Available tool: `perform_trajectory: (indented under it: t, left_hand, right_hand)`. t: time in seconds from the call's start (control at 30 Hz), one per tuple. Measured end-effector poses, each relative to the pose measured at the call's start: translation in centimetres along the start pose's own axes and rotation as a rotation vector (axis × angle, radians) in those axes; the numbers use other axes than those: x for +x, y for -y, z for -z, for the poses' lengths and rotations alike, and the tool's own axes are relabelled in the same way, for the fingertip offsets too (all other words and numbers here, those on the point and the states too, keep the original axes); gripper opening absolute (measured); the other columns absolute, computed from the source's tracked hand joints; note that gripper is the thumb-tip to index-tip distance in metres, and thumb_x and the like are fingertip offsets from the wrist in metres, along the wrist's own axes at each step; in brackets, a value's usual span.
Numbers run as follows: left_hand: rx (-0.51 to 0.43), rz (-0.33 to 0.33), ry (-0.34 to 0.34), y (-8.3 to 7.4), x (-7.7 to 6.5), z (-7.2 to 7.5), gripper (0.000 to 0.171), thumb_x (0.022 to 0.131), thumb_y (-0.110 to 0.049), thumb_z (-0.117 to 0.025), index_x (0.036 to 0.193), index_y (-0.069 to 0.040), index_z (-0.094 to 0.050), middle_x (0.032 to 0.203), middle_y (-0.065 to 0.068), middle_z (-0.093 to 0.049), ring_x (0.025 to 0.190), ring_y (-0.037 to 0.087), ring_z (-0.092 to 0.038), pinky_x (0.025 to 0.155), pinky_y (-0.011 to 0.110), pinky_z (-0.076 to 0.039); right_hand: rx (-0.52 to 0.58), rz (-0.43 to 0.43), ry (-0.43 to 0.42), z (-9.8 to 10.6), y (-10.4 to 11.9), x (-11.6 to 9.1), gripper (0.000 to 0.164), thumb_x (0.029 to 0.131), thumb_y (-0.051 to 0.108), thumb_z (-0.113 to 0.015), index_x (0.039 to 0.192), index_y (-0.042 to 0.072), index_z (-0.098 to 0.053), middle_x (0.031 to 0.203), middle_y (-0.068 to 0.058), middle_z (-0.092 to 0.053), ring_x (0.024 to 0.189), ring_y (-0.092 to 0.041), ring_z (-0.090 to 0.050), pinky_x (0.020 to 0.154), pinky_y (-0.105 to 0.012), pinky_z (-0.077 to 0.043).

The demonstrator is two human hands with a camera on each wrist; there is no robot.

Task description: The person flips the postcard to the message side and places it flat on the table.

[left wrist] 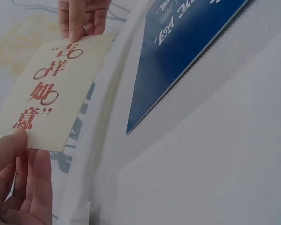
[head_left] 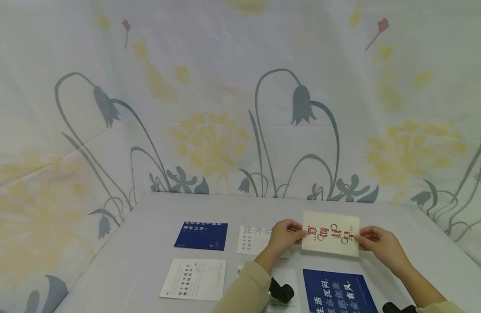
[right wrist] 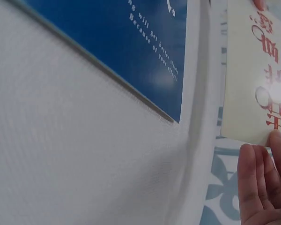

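Note:
A cream card (head_left: 331, 250) with large red Chinese characters is held up above the table's far right part. My left hand (head_left: 280, 239) pinches its left edge between thumb and fingers. At the opposite edge, my right hand (head_left: 383, 248) pinches it in the same way. The left wrist view shows the printed face of the card (left wrist: 79, 108), with the left thumb lying on it. In the right wrist view, the right hand (right wrist: 264, 187) grips one end, thumb on the printed side. Behind the left hand lies a white card (head_left: 248, 245) with grey characters, partly covered.
On the white tabletop (head_left: 127, 269) lie a blue card (head_left: 201, 238) at far left, a white printed card (head_left: 193, 278) nearer, and a larger-looking blue card (head_left: 336, 289) at front right. Another white card (head_left: 293, 284) is partly hidden by the left forearm. A flowered cloth (head_left: 232, 95) hangs behind.

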State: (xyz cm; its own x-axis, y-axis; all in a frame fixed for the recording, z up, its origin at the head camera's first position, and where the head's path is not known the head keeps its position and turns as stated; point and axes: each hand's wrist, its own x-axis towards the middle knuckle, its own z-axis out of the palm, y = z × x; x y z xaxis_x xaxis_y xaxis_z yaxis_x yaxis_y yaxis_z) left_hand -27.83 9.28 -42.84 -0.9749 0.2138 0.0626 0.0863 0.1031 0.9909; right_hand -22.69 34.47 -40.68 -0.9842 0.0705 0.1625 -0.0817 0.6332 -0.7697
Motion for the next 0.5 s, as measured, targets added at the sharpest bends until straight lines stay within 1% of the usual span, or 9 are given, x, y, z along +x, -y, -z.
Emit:
perform_trajectory:
  t: [0.13,0.27,0.37,0.43,0.5]
  left_hand:
    - [0.012,-0.019,0.002,0.35,0.12,0.20,0.011,0.082,-0.014,-0.072,0.083,-0.005,-0.067,0.071,-0.003,-0.058,0.059,0.007,-0.057,0.057,0.022,-0.053]
    - [0.035,-0.032,-0.010,0.40,0.24,0.26,0.013,0.082,-0.018,-0.072,0.083,-0.006,-0.068,0.067,-0.005,-0.056,0.055,0.005,-0.054,0.055,0.023,-0.052]
    - [0.034,-0.019,-0.015,0.45,0.25,0.21,0.013,0.083,-0.019,-0.072,0.082,-0.007,-0.067,0.066,-0.005,-0.055,0.054,0.005,-0.053,0.055,0.023,-0.052]
    - [0.018,-0.008,-0.017,0.54,0.31,0.19,0.013,0.083,-0.019,-0.071,0.083,-0.007,-0.067,0.066,-0.005,-0.056,0.055,0.005,-0.053,0.056,0.023,-0.052]
    - [0.005,-0.001,-0.018,0.66,0.37,0.18,0.014,0.083,-0.019,-0.071,0.084,-0.006,-0.068,0.068,-0.004,-0.058,0.057,0.006,-0.055,0.057,0.022,-0.052]
  right_hand:
    - [0.032,-0.020,0.011,0.03,-0.05,-0.12,0.034,0.092,0.019,-0.061,0.101,-0.014,-0.058,0.084,-0.012,-0.065,0.068,-0.012,-0.062,0.063,-0.026,-0.055]
    - [0.072,-0.028,0.007,-0.07,0.03,-0.09,0.037,0.096,0.020,-0.054,0.105,-0.016,-0.056,0.081,-0.010,-0.063,0.068,-0.012,-0.062,0.062,-0.025,-0.054]
    - [0.169,-0.031,-0.001,-0.11,0.10,-0.17,0.039,0.098,0.020,-0.050,0.107,-0.018,-0.053,0.079,-0.008,-0.063,0.068,-0.012,-0.062,0.063,-0.026,-0.055]
    - [0.257,-0.014,-0.002,-0.08,0.10,-0.24,0.040,0.098,0.018,-0.048,0.106,-0.020,-0.052,0.078,-0.006,-0.063,0.068,-0.012,-0.063,0.063,-0.027,-0.055]
    - [0.347,0.008,0.003,-0.02,0.06,-0.29,0.037,0.099,0.016,-0.048,0.103,-0.020,-0.053,0.078,-0.004,-0.064,0.068,-0.012,-0.064,0.063,-0.027,-0.055]
